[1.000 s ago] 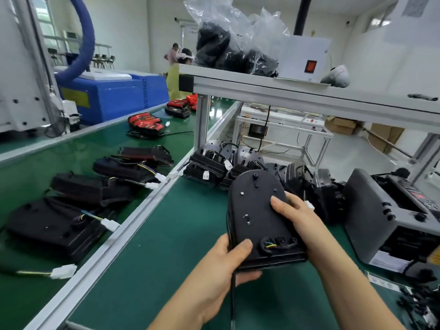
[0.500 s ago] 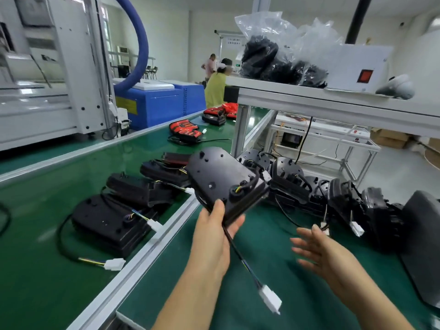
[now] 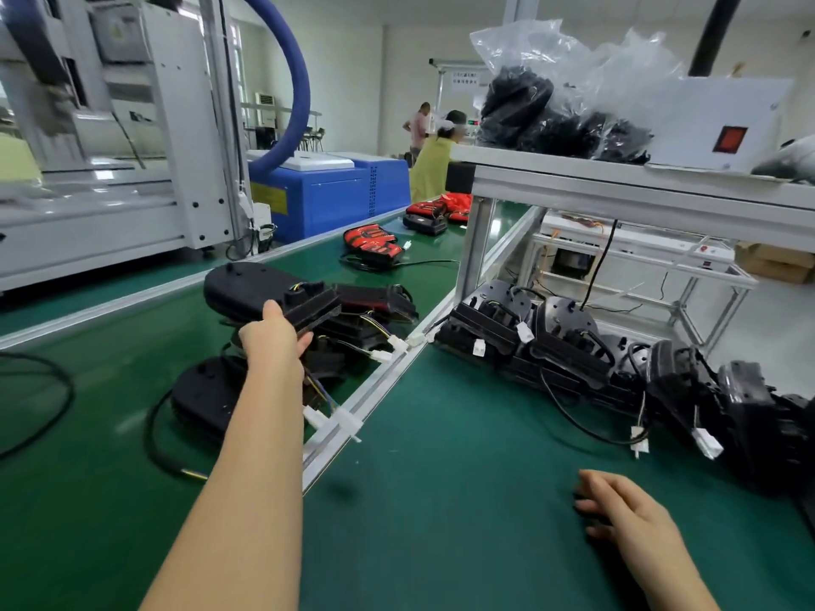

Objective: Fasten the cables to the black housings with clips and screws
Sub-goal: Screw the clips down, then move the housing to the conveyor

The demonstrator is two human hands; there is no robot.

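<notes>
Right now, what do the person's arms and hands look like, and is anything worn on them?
Both forearms are bare as far as the frame shows: no sleeves appear. The left hand and the right hand wear no gloves, and no rings, watch or wristband are visible.

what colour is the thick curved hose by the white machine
Blue: the thick curved hose shows clearly in the head view.

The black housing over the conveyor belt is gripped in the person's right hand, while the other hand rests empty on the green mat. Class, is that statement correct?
Not quite. In the head view, the left hand grips the black housing over the conveyor belt; the right hand is the empty one resting on the green mat. The rest of the statement holds.
</notes>
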